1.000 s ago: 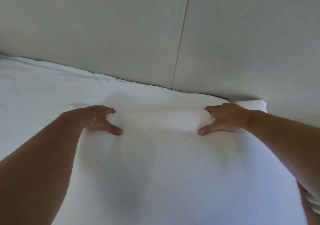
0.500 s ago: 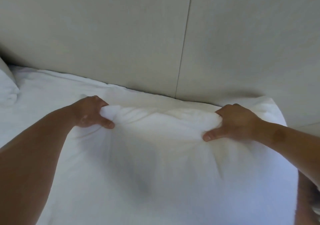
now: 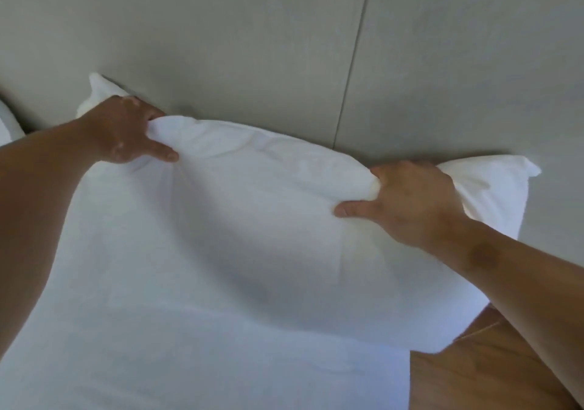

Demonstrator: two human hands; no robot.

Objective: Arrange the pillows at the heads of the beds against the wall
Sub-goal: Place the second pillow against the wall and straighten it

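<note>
A large white pillow point(image 3: 259, 226) fills the middle of the view, raised on its lower edge with its top edge near the grey padded wall point(image 3: 252, 40). My left hand point(image 3: 126, 131) pinches the top edge near the upper left corner. My right hand point(image 3: 407, 201) grips a bunch of the top edge toward the right corner. The pillow's lower part rests on the white bed point(image 3: 189, 371). Its back face is hidden.
Part of another white pillow point(image 3: 8, 125) shows at the far left edge against the wall. A wooden floor point(image 3: 480, 375) lies beyond the bed's right side. A vertical seam point(image 3: 350, 62) splits the wall panels.
Both hands have lifted the pillow's top edge up and toward the wall; the pillow now stands taller, and the floor at the lower right has come into view.
</note>
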